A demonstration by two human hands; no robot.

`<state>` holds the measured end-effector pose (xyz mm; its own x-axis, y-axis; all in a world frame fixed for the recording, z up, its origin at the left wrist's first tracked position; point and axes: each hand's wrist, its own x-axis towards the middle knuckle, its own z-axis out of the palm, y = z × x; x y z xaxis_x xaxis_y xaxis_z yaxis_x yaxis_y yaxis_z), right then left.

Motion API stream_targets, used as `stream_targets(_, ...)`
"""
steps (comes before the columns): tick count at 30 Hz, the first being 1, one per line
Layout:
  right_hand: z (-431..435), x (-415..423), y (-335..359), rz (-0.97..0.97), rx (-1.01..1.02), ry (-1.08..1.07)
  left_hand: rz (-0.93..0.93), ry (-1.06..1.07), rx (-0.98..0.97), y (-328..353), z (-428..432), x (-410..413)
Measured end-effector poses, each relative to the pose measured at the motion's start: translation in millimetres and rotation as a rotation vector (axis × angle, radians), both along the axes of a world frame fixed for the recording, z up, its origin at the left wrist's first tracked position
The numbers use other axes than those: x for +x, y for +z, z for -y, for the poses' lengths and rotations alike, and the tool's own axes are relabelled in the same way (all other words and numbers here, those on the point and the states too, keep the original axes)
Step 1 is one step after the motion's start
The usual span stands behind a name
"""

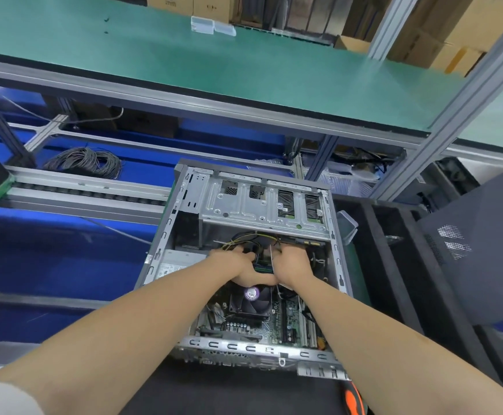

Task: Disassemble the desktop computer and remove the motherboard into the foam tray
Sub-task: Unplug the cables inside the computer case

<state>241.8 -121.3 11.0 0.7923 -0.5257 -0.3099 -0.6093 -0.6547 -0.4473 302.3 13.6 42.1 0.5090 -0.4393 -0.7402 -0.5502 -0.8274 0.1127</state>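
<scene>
Our left hand (235, 266) and right hand (293, 266) sit side by side inside the open computer case (167, 223). The thumbs touch and the fingertips are buried among the cables (245, 238) — whether they grip a connector or only press on it we cannot tell. Just nearer than the hands lies the cooler fan (251, 301) on the motherboard (287, 320), mounted in the case. Beyond the fingertips stands the drive cage (244, 205). Right of the right hand lies the black foam tray (394, 280).

Both forearms are being stretched forward. The left hand (234, 266) and right hand (292, 265) are being held side by side, fingertips hidden.
</scene>
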Motion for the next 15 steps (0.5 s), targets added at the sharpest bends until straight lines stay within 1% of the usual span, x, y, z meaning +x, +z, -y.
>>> stream_targets(3, 0.3, -1.4, 1.6, -0.012, 0.036, -0.006, -0.025, 0.012, -0.078, 7.1, -4.9, 4.7)
stream_targets(5, -1.0, -2.1, 2.4, -0.004, 0.046, 0.004, 0.044, 0.049, -0.154, 11.7, -5.0, 5.3)
stream_targets(7, -3.9, -2.6, 1.7, -0.031, -0.011, 0.04, 0.143, 0.093, -0.235, 14.4, -6.2, 3.6)
stream_targets(8, -6.0, -3.6, 1.1, -0.049, -0.06, 0.068, 0.164, 0.105, -0.262, 14.7, -7.7, 2.2)
stream_targets(10, -9.8, -7.0, -1.3, -0.062, -0.158, 0.104, 0.137, 0.091, -0.261, 12.2, -10.7, 1.5)
stream_targets(12, -13.0, -12.1, -3.0, -0.049, -0.223, 0.112, 0.118, 0.055, -0.214, 8.6, -11.8, 1.8)
stream_targets(15, -18.1, -21.0, -3.4, -0.017, -0.367, 0.114, 0.166, 0.018, -0.184, 4.6, -10.0, 0.7)
